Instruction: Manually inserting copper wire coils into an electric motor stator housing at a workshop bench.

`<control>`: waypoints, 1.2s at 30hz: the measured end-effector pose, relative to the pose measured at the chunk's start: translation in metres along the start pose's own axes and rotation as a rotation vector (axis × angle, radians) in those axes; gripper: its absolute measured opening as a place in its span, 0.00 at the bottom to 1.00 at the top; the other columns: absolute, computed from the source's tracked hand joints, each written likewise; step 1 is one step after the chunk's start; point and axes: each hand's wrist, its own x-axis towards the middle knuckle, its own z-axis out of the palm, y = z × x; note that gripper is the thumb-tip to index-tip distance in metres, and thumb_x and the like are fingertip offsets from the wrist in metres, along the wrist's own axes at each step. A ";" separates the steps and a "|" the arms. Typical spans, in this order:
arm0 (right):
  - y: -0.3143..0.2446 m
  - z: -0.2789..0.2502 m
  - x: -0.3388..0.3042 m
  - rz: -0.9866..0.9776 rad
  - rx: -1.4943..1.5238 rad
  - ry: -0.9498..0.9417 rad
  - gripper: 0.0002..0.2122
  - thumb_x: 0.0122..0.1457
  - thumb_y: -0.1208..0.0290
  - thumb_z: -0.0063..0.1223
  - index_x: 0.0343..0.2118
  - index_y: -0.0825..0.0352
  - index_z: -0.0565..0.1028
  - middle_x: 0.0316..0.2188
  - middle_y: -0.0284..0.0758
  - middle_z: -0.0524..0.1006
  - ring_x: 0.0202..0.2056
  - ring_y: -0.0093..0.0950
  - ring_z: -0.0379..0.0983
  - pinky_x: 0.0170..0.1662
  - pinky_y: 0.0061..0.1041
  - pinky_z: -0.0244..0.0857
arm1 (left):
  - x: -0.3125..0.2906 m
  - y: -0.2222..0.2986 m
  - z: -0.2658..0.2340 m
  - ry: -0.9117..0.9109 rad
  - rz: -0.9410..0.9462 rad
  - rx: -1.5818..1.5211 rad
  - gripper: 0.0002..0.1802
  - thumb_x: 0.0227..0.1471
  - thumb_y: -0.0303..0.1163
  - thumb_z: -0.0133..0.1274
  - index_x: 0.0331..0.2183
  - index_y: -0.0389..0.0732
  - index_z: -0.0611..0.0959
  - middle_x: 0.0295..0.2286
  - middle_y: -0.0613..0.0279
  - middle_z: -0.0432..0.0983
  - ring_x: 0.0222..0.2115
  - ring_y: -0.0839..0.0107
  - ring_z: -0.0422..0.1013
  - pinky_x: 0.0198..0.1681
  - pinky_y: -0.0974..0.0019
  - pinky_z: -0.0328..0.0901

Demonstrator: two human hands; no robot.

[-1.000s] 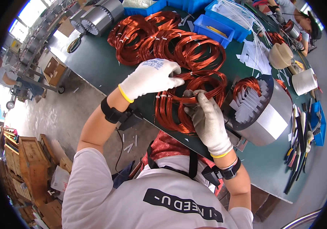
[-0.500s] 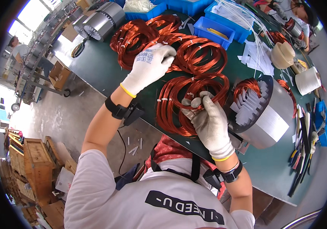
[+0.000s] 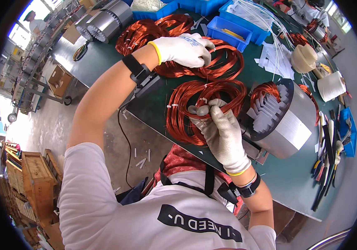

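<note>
My left hand (image 3: 186, 51), in a white knit glove with a yellow cuff edge, reaches out over the far row of reddish copper-wire coils (image 3: 178, 71), its fingers bent down toward the loops; from above I cannot tell whether they have closed on any wire or only rest against it. That row lies beyond my other hand, running roughly from left to right across the dark green tabletop (image 3: 286, 179), so the left hand is by far the nearer to it. My right hand (image 3: 221, 131), gloved alike but greyed on the palm and fingertips, is drawn in narrow, thumb against fingers, pinching the near rim of the closer bundle of copper-wire coils (image 3: 178, 121), which is bound in places with small white ties. This bundle sits between the far row and the table's near edge, mostly to the left of and beyond my right palm. Its loops are round and overlapping, so no single coil has a clear long axis. Just to the right of that hand stands the silver metal cylinder with a white-lined, toothed opening (image 3: 297, 129), tipped on its side, the opening turned toward the closer bundle, some copper winding (image 3: 266, 91) already in its mouth.
</note>
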 end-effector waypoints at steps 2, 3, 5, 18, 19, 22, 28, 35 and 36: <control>-0.001 0.002 -0.001 -0.007 -0.003 -0.022 0.06 0.66 0.68 0.47 0.43 0.60 0.71 0.36 0.32 0.78 0.51 0.34 0.71 0.57 0.37 0.63 | 0.001 0.004 0.001 0.030 -0.010 0.010 0.11 0.49 0.34 0.51 0.35 0.50 0.85 0.58 0.57 0.64 0.55 0.54 0.61 0.58 0.52 0.57; -0.001 0.002 -0.001 -0.018 -0.004 -0.043 0.06 0.67 0.68 0.46 0.43 0.60 0.71 0.36 0.32 0.78 0.51 0.34 0.71 0.57 0.37 0.63 | 0.001 0.005 0.000 0.012 0.002 0.072 0.10 0.48 0.33 0.51 0.34 0.49 0.85 0.57 0.57 0.64 0.55 0.55 0.62 0.58 0.53 0.58; -0.003 0.003 -0.002 -0.026 0.024 -0.063 0.07 0.66 0.67 0.47 0.44 0.61 0.71 0.37 0.34 0.78 0.50 0.33 0.72 0.56 0.36 0.64 | 0.004 0.007 -0.004 -0.003 0.017 0.131 0.10 0.47 0.33 0.52 0.33 0.48 0.85 0.57 0.57 0.65 0.54 0.56 0.63 0.57 0.53 0.58; -0.010 0.032 -0.041 -0.263 -0.481 -0.360 0.09 0.67 0.72 0.44 0.44 0.71 0.65 0.38 0.43 0.77 0.50 0.40 0.72 0.55 0.41 0.62 | 0.005 -0.018 -0.012 0.027 -0.157 0.325 0.08 0.47 0.31 0.56 0.34 0.52 0.84 0.55 0.60 0.67 0.52 0.59 0.65 0.54 0.55 0.60; -0.011 0.033 -0.042 -0.277 -0.586 -0.386 0.09 0.67 0.72 0.44 0.44 0.72 0.66 0.37 0.43 0.77 0.50 0.40 0.72 0.53 0.40 0.64 | 0.004 -0.021 -0.011 0.028 -0.159 0.327 0.08 0.47 0.31 0.56 0.34 0.52 0.84 0.55 0.60 0.67 0.52 0.59 0.65 0.54 0.55 0.60; -0.014 0.043 -0.057 -0.289 -0.742 -0.359 0.07 0.67 0.73 0.42 0.42 0.70 0.64 0.33 0.45 0.77 0.45 0.41 0.73 0.55 0.45 0.62 | 0.004 -0.024 -0.007 0.061 -0.175 0.297 0.12 0.49 0.31 0.54 0.38 0.53 0.84 0.56 0.60 0.66 0.53 0.58 0.64 0.56 0.52 0.58; -0.037 0.050 -0.095 -0.216 -0.908 -0.375 0.08 0.68 0.71 0.39 0.43 0.70 0.62 0.30 0.42 0.77 0.40 0.39 0.76 0.56 0.49 0.59 | 0.002 -0.031 0.002 0.037 -0.258 0.120 0.17 0.53 0.36 0.47 0.45 0.52 0.81 0.56 0.61 0.65 0.54 0.56 0.62 0.59 0.50 0.56; -0.063 0.041 -0.117 0.021 -0.794 -0.225 0.13 0.67 0.61 0.44 0.41 0.68 0.63 0.29 0.42 0.78 0.42 0.38 0.77 0.59 0.51 0.54 | 0.004 -0.022 0.013 0.177 -0.258 0.083 0.18 0.53 0.35 0.48 0.47 0.50 0.80 0.54 0.60 0.66 0.54 0.55 0.62 0.59 0.52 0.56; -0.064 0.040 -0.119 0.017 -0.833 -0.262 0.14 0.67 0.60 0.44 0.41 0.68 0.63 0.28 0.42 0.78 0.41 0.38 0.77 0.59 0.52 0.54 | 0.002 -0.015 0.016 0.304 -0.230 0.128 0.18 0.53 0.34 0.48 0.47 0.50 0.79 0.54 0.60 0.66 0.54 0.55 0.62 0.59 0.52 0.56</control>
